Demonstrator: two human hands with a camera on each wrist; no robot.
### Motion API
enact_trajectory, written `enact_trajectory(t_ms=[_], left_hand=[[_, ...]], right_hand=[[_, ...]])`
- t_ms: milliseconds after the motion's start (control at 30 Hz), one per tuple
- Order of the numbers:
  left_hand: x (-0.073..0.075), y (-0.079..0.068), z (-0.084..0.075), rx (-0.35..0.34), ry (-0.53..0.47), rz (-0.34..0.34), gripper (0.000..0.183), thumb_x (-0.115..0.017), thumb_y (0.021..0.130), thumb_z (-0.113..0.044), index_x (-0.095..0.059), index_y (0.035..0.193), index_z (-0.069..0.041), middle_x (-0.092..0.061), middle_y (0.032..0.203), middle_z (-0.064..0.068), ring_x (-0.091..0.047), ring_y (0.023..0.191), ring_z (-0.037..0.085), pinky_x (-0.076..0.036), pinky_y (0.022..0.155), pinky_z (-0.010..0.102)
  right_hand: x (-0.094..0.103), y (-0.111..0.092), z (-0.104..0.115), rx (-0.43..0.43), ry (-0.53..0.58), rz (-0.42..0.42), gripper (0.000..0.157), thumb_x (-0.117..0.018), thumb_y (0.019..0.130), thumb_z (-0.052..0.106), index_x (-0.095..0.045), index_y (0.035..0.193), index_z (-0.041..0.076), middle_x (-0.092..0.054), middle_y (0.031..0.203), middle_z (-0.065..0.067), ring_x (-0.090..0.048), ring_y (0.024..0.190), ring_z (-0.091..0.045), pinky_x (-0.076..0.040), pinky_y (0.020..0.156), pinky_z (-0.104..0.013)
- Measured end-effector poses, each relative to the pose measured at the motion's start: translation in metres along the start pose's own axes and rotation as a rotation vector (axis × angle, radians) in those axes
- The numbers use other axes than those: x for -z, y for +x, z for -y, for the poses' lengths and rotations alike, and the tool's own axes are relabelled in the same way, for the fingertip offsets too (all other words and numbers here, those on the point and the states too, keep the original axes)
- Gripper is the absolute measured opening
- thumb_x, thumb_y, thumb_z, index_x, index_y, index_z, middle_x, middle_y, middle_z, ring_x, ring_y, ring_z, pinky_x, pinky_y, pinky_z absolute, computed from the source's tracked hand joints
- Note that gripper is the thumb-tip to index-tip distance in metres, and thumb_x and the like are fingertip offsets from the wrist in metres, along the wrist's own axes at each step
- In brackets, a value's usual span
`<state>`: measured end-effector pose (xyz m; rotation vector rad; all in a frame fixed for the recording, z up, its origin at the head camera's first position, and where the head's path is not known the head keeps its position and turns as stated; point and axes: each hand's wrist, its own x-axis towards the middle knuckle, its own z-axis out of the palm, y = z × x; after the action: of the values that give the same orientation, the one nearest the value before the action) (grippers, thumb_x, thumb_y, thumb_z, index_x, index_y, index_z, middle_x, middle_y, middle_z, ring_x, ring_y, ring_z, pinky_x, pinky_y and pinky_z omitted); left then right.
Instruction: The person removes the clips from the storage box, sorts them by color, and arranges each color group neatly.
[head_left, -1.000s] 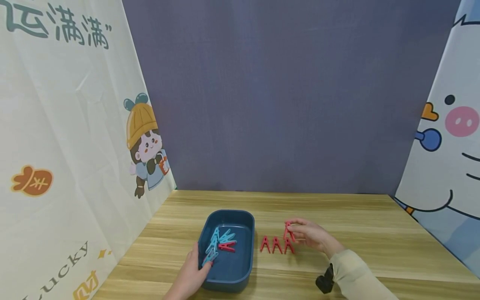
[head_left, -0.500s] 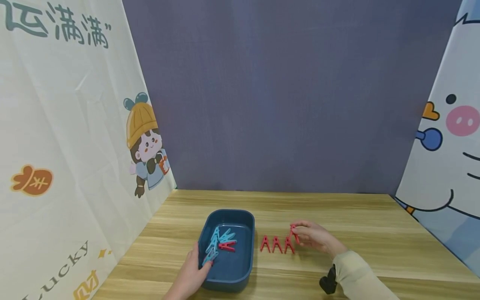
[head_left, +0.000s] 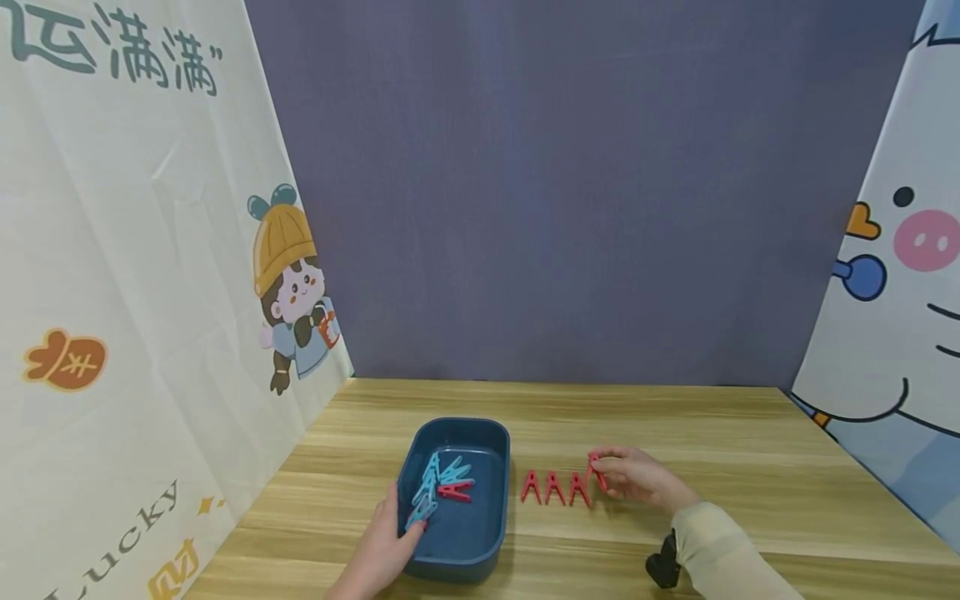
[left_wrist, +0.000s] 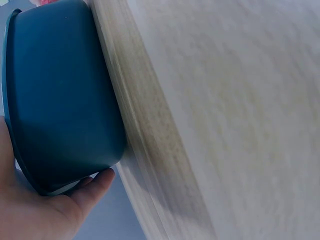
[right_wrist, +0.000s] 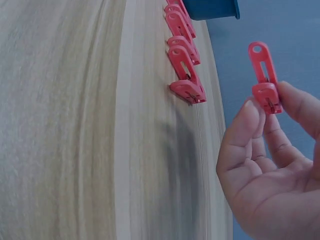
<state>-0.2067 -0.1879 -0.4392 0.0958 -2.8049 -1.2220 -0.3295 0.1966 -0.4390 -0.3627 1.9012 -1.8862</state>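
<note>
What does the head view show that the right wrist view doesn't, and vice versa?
Only the head: light-blue plastic clothespins and a red plastic clothespin inside the dark-blue rectangular bin, and the left hand gripping its side. Only the right wrist: the round hole in one handle of the held red clothespin. Both: the right hand pinching that clothespin, three red clothespins in a row, and the bin.

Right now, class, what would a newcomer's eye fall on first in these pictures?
Probably the three red clothespins lined up on the wooden table, with the right hand pinching another red clothespin near the row's right end. Next comes the dark blue bin to their left, gripped by the left hand and holding light blue clothespins.
</note>
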Motion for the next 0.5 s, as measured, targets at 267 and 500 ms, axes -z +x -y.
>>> enact_trajectory(t_ms=[267,500], left_hand=[[-0.0002,-0.0005,-0.0009,-0.002,0.003,-0.006,0.076,-0.057,0.088,-0.021,-0.015,0.139,0.016,-0.029,0.133,0.037,-0.031,0.122,0.049,-0.028,0.097,0.061],[-0.0003,-0.0008,-0.0012,-0.002,0.003,-0.01,0.075,-0.057,0.087,-0.021,-0.015,0.138,0.016,-0.03,0.133,0.037,-0.032,0.122,0.05,-0.029,0.096,0.061]], right_hand=[[0.0017,0.0015,-0.0029,0.015,-0.027,0.019,0.038,-0.053,0.09,0.008,-0.041,0.12,-0.013,-0.062,0.085,-0.001,-0.058,0.069,-0.007,-0.05,0.059,-0.02],[-0.0002,0.0016,-0.0031,0.001,-0.035,-0.012,0.042,-0.056,0.089,0.01,-0.041,0.121,-0.013,-0.062,0.084,-0.001,-0.057,0.067,-0.007,-0.05,0.059,-0.021]])
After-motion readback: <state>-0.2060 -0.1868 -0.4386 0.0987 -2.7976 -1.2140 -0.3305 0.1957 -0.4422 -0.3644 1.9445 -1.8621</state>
